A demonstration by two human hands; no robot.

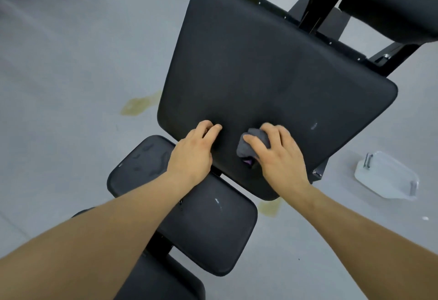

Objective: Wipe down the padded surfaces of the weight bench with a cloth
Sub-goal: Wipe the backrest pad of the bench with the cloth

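Right hand (277, 155) grips the bunched grey cloth (254, 144) against the near end of the back pad (272, 67); left hand (192, 151) rests beside it, fingers loosely bent, holding nothing. Best to open the wad flatter and work overlapping strokes up toward the far edge, left hand steadying. Seat pad (203, 228) below shows wet streaks.

**Cloth on the back pad**

A large black back pad (272, 81) slopes away, its surface smooth. A small grey cloth (251, 144), bunched up with a purple bit showing, lies near its lower edge. Below, the smaller seat pad (203, 228) shows wet streaks.
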